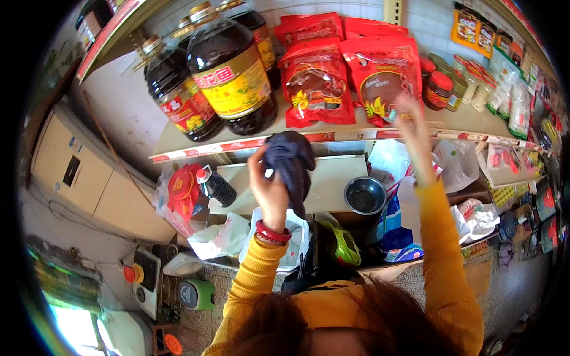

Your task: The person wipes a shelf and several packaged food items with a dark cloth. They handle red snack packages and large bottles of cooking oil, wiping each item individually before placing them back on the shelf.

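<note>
My left hand [269,187] grips a bunched dark cloth [291,164], held up in front of the shelf edge. A red bangle circles that wrist. Blurred by motion, my right hand [414,133] is raised before a red pouch [383,75] on the shelf, thumb and fingers apart. Whether it touches the pouch cannot be made out. Another red pouch [316,84] stands to its left, with more red packets behind. Left of these are large bottles of dark oil [234,71] with yellow labels. To the right sit red-lidded jars [438,91].
Below the shelf board [262,135] are a small dark bottle [217,187], a steel bowl [365,195], a white plastic basket [303,231] and several plastic bags [222,236]. A beige cabinet [93,160] stands left. An upper shelf edge [111,35] juts out above the oil bottles.
</note>
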Available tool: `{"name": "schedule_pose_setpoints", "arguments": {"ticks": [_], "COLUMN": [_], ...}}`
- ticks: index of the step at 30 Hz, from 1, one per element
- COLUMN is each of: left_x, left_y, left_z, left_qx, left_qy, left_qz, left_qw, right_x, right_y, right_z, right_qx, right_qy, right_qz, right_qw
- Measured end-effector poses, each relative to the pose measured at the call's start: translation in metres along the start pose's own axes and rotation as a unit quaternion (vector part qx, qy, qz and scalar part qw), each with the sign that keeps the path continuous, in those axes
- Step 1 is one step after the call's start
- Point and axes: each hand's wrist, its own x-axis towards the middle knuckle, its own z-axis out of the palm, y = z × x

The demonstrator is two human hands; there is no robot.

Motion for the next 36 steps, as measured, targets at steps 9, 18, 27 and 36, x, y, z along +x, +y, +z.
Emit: {"name": "schedule_pose_setpoints", "arguments": {"ticks": [9, 18, 27, 36], "left_x": [-0.032, -0.024, 0.028, 0.199], "left_y": [0.028, 0.013, 0.02, 0.062], "left_z": [0.009, -0.01, -0.047, -0.108], "left_qx": [0.142, 0.031, -0.026, 0.072], "left_qy": [-0.195, -0.316, -0.366, -0.08], "left_qz": [-0.009, -0.05, -0.053, 0.173], "left_qw": [0.971, 0.947, 0.929, 0.979], "right_x": [-0.139, -0.139, -0.149, -0.004], "right_y": [-0.038, -0.055, -0.076, -0.166], "right_z": [0.061, 0.065, 0.102, 0.169], "right_qx": [0.206, 0.468, 0.594, 0.525], "right_qy": [-0.211, -0.166, -0.017, 0.007], "right_qz": [0.253, 0.389, 0.378, 0.063], "right_qw": [0.922, 0.776, 0.71, 0.849]}}
